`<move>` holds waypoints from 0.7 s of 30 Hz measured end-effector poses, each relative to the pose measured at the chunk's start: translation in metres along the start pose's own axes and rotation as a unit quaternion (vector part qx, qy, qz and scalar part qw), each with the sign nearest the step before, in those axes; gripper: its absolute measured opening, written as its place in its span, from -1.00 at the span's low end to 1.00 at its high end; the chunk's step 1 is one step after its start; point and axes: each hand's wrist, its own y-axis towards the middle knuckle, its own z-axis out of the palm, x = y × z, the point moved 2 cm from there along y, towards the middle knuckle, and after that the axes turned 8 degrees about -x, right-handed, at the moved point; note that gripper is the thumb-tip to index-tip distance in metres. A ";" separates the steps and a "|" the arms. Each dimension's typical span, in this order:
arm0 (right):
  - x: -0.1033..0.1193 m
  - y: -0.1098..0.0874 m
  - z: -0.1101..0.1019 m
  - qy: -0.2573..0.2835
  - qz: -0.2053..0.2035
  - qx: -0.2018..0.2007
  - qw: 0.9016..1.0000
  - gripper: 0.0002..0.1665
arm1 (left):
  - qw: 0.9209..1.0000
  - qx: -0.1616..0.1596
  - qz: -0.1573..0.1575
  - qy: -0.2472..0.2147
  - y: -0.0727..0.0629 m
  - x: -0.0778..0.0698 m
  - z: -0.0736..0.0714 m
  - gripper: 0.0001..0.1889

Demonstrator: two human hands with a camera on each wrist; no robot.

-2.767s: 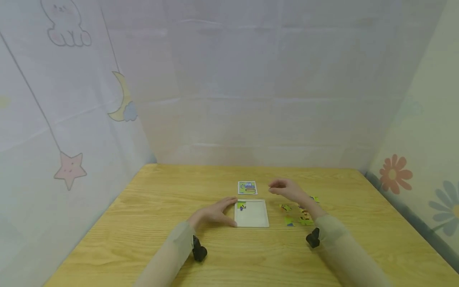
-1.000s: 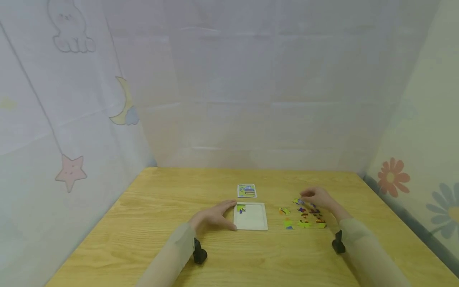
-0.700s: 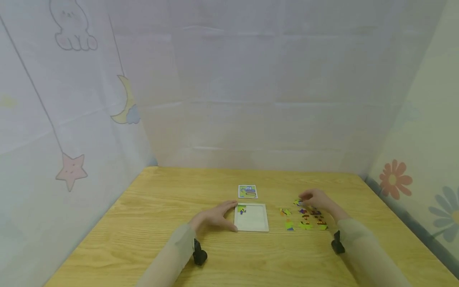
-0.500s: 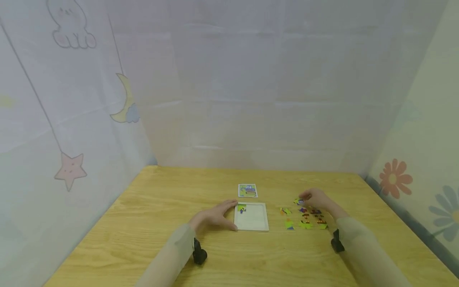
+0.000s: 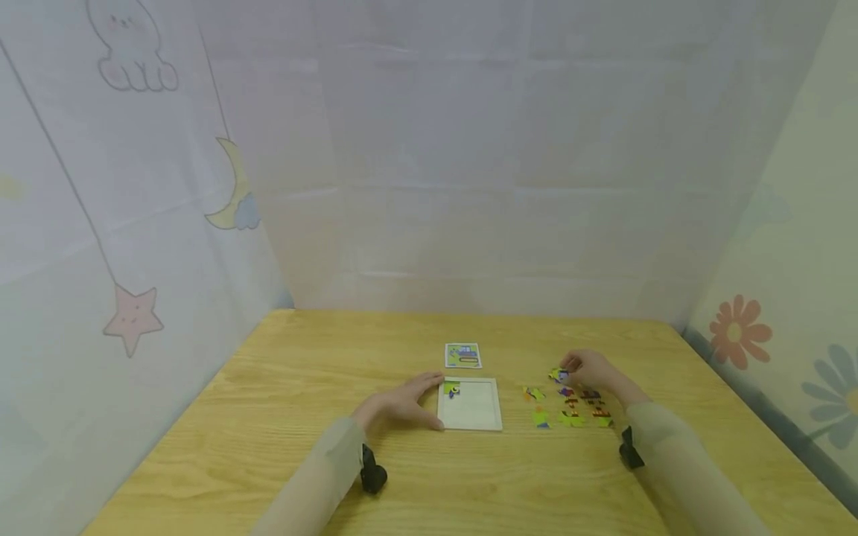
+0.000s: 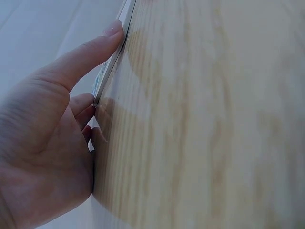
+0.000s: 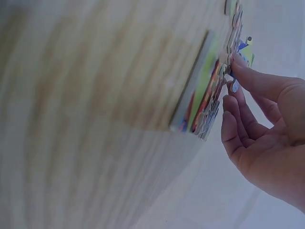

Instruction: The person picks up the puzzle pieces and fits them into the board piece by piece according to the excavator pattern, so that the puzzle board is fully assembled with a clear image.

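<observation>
Thumb and fingers of your right hand (image 5: 593,370) pinch a green, blue and purple puzzle piece (image 7: 246,50) at the far side of the loose pieces; in the right wrist view it stands tilted up from them. Your left hand (image 5: 404,402) lies loosely extended along the left side of a white tray (image 5: 497,406), thumb at the near corner and fingers at the far one, gripping nothing. Inside the tray, one corner piece (image 5: 452,388), green with a dark-and-yellow detail, sits at the far left. To the right of the tray, on the wooden table (image 5: 429,476), two pieces lie apart from the rest: a green and orange one (image 5: 534,393) and, nearer you, a green and blue one (image 5: 541,419). Further right, below your right hand, is a close cluster of pieces (image 5: 571,419) in green, red and purple. Just beyond the tray lies a square picture card (image 5: 462,356) with a white border. Black cameras (image 5: 372,473) sit at both your wrists, by the pale sleeves (image 5: 684,461). Around the table hangs pale cloth (image 5: 429,149), printed on the left with a pink star (image 5: 132,318) and a yellow moon (image 5: 231,190), and on the right with a red flower (image 5: 739,332).
</observation>
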 end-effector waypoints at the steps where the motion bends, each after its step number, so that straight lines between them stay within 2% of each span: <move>1: 0.000 0.000 0.000 0.002 0.002 -0.003 1.000 -0.67 | 1.000 0.001 -0.001 0.000 0.000 0.000 0.000 -0.05; 11: -0.009 0.006 -0.003 -0.010 -0.009 -0.025 1.000 -0.76 | 1.000 0.004 0.002 -0.007 0.002 0.003 -0.001 -0.04; 16: -0.010 0.005 -0.006 0.016 -0.001 -0.036 0.999 -0.65 | 1.000 0.005 0.004 -0.010 0.001 0.005 -0.001 -0.03; 21: -0.010 0.002 -0.007 0.077 0.017 -0.025 0.997 -0.52 | 1.000 0.009 0.005 -0.003 0.002 0.005 0.000 -0.03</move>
